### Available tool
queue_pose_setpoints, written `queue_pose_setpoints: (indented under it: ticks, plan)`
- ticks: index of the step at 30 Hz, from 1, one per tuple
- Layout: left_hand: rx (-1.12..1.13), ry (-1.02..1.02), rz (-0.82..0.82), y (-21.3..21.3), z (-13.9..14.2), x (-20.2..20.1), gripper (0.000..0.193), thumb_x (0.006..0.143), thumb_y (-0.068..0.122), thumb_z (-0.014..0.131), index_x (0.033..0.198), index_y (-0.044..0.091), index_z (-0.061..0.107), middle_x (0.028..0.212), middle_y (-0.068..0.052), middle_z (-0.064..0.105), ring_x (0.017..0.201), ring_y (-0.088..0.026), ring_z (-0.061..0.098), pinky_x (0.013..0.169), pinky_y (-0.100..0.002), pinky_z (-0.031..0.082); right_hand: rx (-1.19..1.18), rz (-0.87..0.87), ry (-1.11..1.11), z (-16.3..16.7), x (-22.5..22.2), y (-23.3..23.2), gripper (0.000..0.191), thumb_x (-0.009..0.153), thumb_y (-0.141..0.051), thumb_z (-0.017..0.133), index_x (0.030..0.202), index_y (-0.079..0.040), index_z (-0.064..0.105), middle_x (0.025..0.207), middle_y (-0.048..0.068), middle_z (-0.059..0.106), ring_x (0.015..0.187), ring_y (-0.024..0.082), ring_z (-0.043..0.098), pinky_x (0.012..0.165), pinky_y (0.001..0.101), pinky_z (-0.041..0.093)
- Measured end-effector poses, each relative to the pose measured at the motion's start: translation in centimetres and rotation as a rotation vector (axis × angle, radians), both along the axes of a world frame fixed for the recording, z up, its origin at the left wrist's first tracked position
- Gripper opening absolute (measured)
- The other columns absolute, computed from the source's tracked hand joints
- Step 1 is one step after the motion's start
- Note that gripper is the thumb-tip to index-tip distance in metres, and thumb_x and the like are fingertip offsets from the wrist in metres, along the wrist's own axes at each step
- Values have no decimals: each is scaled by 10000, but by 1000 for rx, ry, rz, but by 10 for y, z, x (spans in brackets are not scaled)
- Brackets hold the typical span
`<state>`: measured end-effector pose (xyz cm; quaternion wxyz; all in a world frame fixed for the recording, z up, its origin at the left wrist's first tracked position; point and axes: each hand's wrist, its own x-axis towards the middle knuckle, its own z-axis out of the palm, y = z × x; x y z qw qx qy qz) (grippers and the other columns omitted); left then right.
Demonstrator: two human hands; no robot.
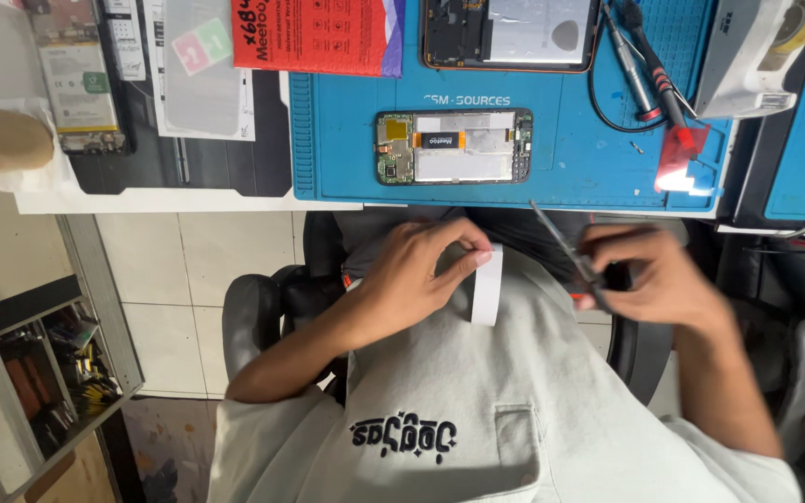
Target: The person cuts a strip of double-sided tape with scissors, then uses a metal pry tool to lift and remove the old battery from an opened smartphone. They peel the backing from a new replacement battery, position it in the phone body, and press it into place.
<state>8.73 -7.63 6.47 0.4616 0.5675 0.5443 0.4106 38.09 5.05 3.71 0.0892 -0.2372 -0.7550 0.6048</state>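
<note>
Two hands are busy over the person's lap, below the edge of the surface [188, 200]. The left hand [416, 275] is closed in a pinch, thumb and fingertips gripping the top of a small white strip [487, 287] that hangs straight down in front of the light grey shirt [477, 391]. The right hand [649, 279] is blurred; it is wrapped around the handles of a pair of scissors [566, 247], whose thin dark blades point up and to the left, toward the strip but apart from it. Just beyond the hands, on the blue work mat [570, 158], lies an opened phone [454, 146] with its back off, circuit board at one end and an orange flex cable across the middle. Farther up the mat sits a second opened phone [510, 33], partly cut off by the frame. To its right rest a red-handled screwdriver [659, 79] and a thin black cable [598, 93], and near the mat's right edge a small red piece [677, 154] catches bright light. A red printed packet [314, 35] lies at the mat's top left corner. Further left, on a dark mat [188, 163], sit a phone battery [75, 84] and a clear screen protector [199, 61]. The person is seated in a dark chair [263, 317] over pale floor tiles [179, 270].
</note>
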Motion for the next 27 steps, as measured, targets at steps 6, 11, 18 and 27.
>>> queue_pose_setpoints:
  ticks: [6, 11, 18, 27]
  plan:
    - [78, 214, -157, 11, 11, -6, 99, 1044, 108, 591, 1017, 41, 524, 692, -87, 629, 692, -300, 652, 883, -427, 465, 72, 167, -503, 36, 22, 41, 416, 593, -225, 931, 685, -2, 592, 637, 62, 597, 563, 194, 531, 526, 358, 463]
    - [82, 308, -263, 16, 27, -8, 96, 1013, -3, 521, 1015, 31, 431, 643, -97, 571, 603, -326, 562, 798, -412, 390, -35, 411, -821, 49, 7, 52, 487, 650, -343, 994, 778, -39, 636, 707, 28, 623, 625, 164, 587, 569, 340, 508]
    - [204, 369, -292, 19, 34, -8, 240, 851, -115, 480, 1048, 1, 407, 629, -100, 532, 581, -312, 531, 797, -414, 367, -93, 558, -653, 53, -7, 61, 485, 667, -354, 987, 693, -46, 612, 732, 6, 584, 607, 136, 557, 531, 329, 494]
    - [185, 462, -337, 24, 33, -3, 247, 892, -61, 520, 1111, -35, 409, 502, -119, 443, 483, -349, 432, 722, -440, 348, -30, 630, -708, 48, -25, 70, 506, 681, -283, 993, 618, -37, 556, 596, 42, 591, 541, 156, 529, 505, 357, 422]
